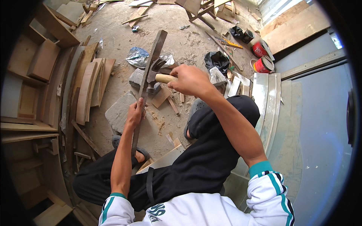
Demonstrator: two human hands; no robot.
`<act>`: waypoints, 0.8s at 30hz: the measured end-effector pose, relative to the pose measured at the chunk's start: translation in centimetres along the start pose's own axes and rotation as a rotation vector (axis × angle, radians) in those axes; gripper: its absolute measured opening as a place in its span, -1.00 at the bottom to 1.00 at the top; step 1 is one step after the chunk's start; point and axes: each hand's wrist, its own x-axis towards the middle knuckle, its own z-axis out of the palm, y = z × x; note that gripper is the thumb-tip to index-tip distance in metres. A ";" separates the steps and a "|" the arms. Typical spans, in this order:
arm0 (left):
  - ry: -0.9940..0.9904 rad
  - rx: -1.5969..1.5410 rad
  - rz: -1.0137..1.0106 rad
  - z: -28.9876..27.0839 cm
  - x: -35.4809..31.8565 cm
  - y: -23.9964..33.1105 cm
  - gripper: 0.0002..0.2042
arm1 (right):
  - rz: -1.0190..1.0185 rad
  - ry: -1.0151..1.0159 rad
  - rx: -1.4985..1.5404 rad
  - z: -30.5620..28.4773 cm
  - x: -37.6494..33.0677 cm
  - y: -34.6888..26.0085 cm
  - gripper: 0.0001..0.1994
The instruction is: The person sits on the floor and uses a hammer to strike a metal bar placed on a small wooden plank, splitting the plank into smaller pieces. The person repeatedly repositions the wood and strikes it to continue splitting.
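My left hand point(135, 114) is wrapped round a long, narrow, dark wooden strip point(156, 46), which stands tilted between my knees with its far end raised. In my right hand point(191, 80) is a claw hammer point(152, 76), gripped by its pale wooden handle. The hammer's dark metal head is at the strip, a little above my left hand; whether the two touch I cannot tell. A grey stone block point(120, 112) lies beside the left hand, and a smaller grey stone point(136, 78) shows behind the strip. Scraps of board point(161, 96) lie just below the hammer.
Wooden cabinets or drawers point(43, 60) and leaning boards point(86, 92) line the left. At right are red paint cans point(264, 64), a black plastic bag point(217, 61), a yellow handsaw point(232, 43) and a blue-grey panel point(320, 113). Wood scraps and shavings litter the concrete floor point(173, 32).
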 end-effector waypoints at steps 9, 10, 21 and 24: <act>0.075 0.077 -0.059 0.0 0.1 0.9 -0.36 | 0.043 -0.025 0.033 -0.1 1.6 0.4 -0.56; 0.081 0.088 -0.069 0.3 0.0 0.9 -0.36 | 0.046 -0.034 0.036 0.0 2.0 0.7 -0.56; 0.030 0.357 -0.185 -1.0 1.5 -4.8 -0.34 | 0.068 -0.155 -0.121 7.8 6.9 3.9 -0.56; -0.014 0.304 -0.166 2.1 2.2 -6.3 -0.37 | 0.077 -0.187 -0.218 7.2 7.9 4.5 -0.41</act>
